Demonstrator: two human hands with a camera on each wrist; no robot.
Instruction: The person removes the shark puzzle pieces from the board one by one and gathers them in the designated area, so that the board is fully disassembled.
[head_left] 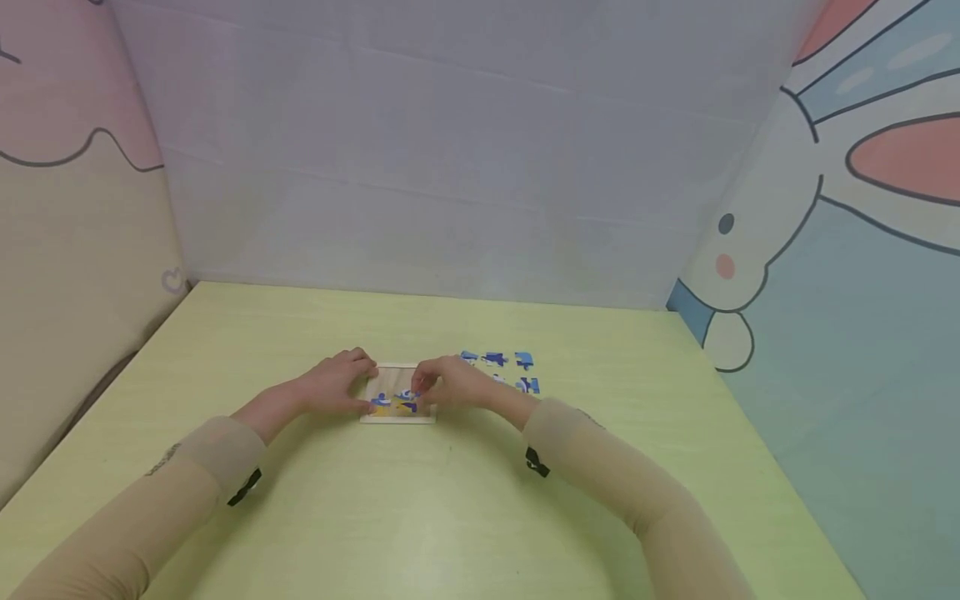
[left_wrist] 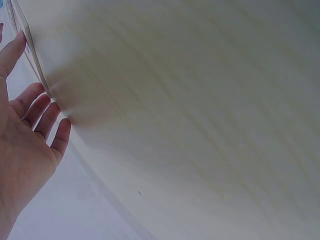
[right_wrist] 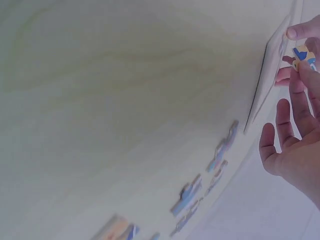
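A shallow wooden puzzle tray (head_left: 397,421) with a pale rim lies on the table, several blue, white and yellow puzzle pieces in its lower part. My left hand (head_left: 333,385) holds the tray's left side, thumb at the near part and fingers farther back. In the left wrist view, that hand's fingertips (left_wrist: 37,90) touch the tray's edge (left_wrist: 35,60). Above the tray's right side is my right hand (head_left: 453,382). Its thumb and index finger pinch a small puzzle piece (right_wrist: 301,54), coloured blue and yellowish, in the right wrist view; the other fingers are loosely bent.
Loose blue and white puzzle pieces (head_left: 495,359) lie in rows right of the tray, partly hidden behind my right hand. The pale yellow table (head_left: 450,517) meets a plain back wall (head_left: 450,167). Printed panels stand at both sides.
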